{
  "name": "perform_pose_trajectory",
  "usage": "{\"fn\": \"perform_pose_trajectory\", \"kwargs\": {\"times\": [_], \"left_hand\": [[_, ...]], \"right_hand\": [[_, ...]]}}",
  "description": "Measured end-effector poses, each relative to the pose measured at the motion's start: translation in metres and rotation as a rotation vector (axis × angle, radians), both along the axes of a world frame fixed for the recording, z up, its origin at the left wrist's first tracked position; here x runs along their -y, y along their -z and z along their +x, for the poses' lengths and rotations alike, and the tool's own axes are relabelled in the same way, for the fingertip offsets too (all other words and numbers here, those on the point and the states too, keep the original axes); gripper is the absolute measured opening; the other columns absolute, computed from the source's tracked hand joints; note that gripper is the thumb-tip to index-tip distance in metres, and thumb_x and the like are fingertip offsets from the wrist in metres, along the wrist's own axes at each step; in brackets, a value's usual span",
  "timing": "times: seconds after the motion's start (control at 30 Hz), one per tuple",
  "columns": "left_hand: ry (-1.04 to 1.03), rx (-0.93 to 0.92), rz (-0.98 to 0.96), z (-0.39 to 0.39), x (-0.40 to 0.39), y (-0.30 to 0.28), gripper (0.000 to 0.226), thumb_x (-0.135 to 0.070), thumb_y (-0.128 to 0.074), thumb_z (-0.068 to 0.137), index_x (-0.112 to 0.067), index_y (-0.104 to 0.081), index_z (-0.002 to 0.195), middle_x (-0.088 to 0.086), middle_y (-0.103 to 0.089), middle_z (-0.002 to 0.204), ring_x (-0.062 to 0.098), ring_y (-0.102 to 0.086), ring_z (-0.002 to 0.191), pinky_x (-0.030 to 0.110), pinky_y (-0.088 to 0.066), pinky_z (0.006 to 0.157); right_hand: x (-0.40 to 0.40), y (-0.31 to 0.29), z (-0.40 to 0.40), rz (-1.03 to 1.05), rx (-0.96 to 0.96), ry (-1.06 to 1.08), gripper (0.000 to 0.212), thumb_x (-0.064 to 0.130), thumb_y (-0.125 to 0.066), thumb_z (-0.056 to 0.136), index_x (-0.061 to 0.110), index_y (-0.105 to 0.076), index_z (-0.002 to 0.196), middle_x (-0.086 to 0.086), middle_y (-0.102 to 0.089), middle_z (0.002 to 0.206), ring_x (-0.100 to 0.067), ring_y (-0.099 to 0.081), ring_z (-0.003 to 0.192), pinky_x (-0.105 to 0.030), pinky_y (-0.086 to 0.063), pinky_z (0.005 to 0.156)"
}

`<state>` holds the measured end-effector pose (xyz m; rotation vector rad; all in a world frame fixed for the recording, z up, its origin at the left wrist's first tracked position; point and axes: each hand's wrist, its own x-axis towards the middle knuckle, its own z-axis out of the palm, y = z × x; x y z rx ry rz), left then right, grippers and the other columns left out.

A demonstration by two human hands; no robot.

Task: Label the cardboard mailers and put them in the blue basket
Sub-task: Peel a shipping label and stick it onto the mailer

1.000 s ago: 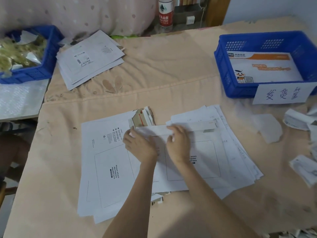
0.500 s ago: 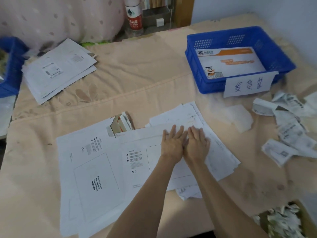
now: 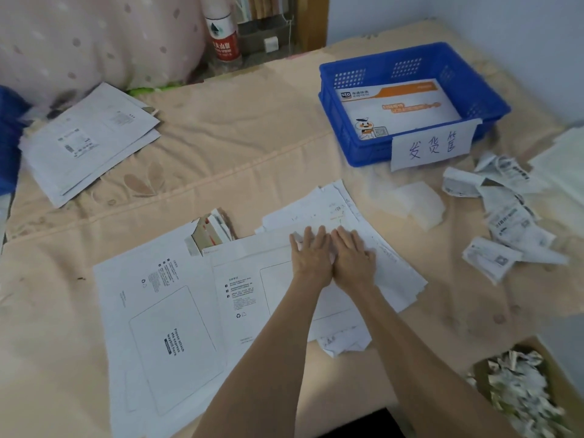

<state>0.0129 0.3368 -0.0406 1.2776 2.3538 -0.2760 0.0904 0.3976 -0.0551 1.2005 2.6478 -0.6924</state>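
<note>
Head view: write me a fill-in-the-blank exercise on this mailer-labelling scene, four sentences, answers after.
1. Both hands, left hand and right hand, press flat on a white ____.
2. The blue basket holds a mailer with an ____ band across its top.
3. A handwritten paper sign hangs on the basket's ____ wall.
4. Crumpled label backings lie to the ____ of the hands.

Missing words: mailer; orange; front; right

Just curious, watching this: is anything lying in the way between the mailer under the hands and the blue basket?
Nothing visible blocks it. Between the mailer and the blue basket lies only bare cloth.
</note>
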Motion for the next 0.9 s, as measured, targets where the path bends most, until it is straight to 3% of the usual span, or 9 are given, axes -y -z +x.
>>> {"fn": "perform_pose_trajectory", "kwargs": {"times": [0.17,0.23,0.3,0.4,0.5,0.63,0.7,0.8,0.9], "left_hand": [[-0.019,0.018,-0.013,-0.007,-0.015,-0.015,0.054,-0.023,-0.038,0.097,-0.023,-0.023,0.150,-0.004,-0.014,0.157,0.025,-0.006,0.146,0.057,-0.001,0.116],[-0.052,-0.002,-0.043,-0.012,-0.026,-0.024,0.048,-0.025,-0.038,0.097,-0.021,-0.038,0.144,0.000,-0.027,0.153,0.026,-0.015,0.144,0.054,-0.004,0.116],[-0.172,-0.024,0.048,-0.012,-0.038,-0.032,0.040,-0.021,-0.036,0.096,-0.014,-0.052,0.131,0.006,-0.044,0.140,0.028,-0.032,0.134,0.047,-0.018,0.113],[-0.396,0.028,0.333,0.006,-0.062,-0.043,0.030,-0.015,-0.040,0.095,-0.010,-0.060,0.117,0.011,-0.052,0.120,0.029,-0.047,0.114,0.039,-0.036,0.096],[-0.527,0.365,0.424,0.047,-0.103,-0.046,0.027,-0.016,-0.044,0.093,-0.007,-0.063,0.110,0.012,-0.060,0.111,0.032,-0.057,0.105,0.039,-0.048,0.090],[-0.655,0.906,0.313,0.110,-0.148,-0.035,0.014,-0.013,-0.054,0.090,-0.002,-0.063,0.090,0.014,-0.067,0.086,0.022,-0.064,0.064,0.027,-0.051,0.059],[-0.630,0.928,0.250,0.137,-0.160,-0.021,0.020,-0.018,-0.057,0.090,-0.006,-0.059,0.074,0.017,-0.068,0.083,0.026,-0.066,0.066,0.031,-0.053,0.062],[-0.656,0.864,0.248,0.162,-0.172,-0.003,0.041,-0.032,-0.056,0.092,-0.013,-0.052,0.056,0.009,-0.061,0.063,0.029,-0.063,0.071,0.034,-0.051,0.073],[-0.752,0.891,0.316,0.175,-0.179,0.005,0.033,-0.026,-0.063,0.086,-0.012,-0.057,0.057,0.009,-0.058,0.069,0.021,-0.054,0.072,0.032,-0.043,0.066]], "right_hand": [[-0.016,-0.007,-0.006,-0.231,0.045,-0.006,0.059,0.016,-0.042,0.097,0.027,-0.021,0.151,0.015,-0.007,0.159,-0.015,0.001,0.148,-0.048,-0.019,0.113],[-0.025,-0.013,-0.003,-0.519,-0.174,0.079,0.059,0.013,-0.044,0.096,0.024,-0.023,0.151,0.010,-0.017,0.156,-0.017,-0.011,0.147,-0.046,-0.023,0.115],[-0.036,-0.025,0.012,-0.773,-0.528,0.359,0.058,0.004,-0.049,0.095,0.016,-0.029,0.148,0.008,-0.033,0.143,-0.011,-0.033,0.133,-0.036,-0.029,0.113],[-0.064,-0.038,0.051,-0.509,-0.774,0.675,0.039,-0.008,-0.055,0.085,0.005,-0.060,0.122,-0.003,-0.058,0.124,-0.021,-0.056,0.114,-0.024,-0.044,0.095],[-0.098,-0.040,0.095,-0.167,-0.772,0.852,0.026,-0.010,-0.054,0.079,0.001,-0.068,0.098,-0.014,-0.067,0.106,-0.028,-0.062,0.100,-0.007,-0.040,0.073],[-0.136,-0.045,0.143,0.142,-0.630,0.841,0.030,-0.006,-0.059,0.075,0.005,-0.067,0.102,-0.016,-0.057,0.112,-0.033,-0.056,0.100,-0.029,-0.042,0.083],[-0.150,-0.045,0.161,0.192,-0.425,0.745,0.045,0.001,-0.065,0.072,0.010,-0.064,0.116,-0.014,-0.051,0.121,-0.035,-0.049,0.105,-0.039,-0.042,0.087],[-0.166,-0.039,0.185,0.183,-0.116,0.648,0.049,0.009,-0.062,0.077,0.019,-0.059,0.125,-0.006,-0.049,0.129,-0.032,-0.042,0.110,-0.031,-0.031,0.088],[-0.175,-0.034,0.196,0.170,-0.080,0.641,0.036,0.012,-0.058,0.083,0.021,-0.065,0.117,-0.004,-0.058,0.118,-0.029,-0.044,0.107,-0.029,-0.024,0.082]]}}
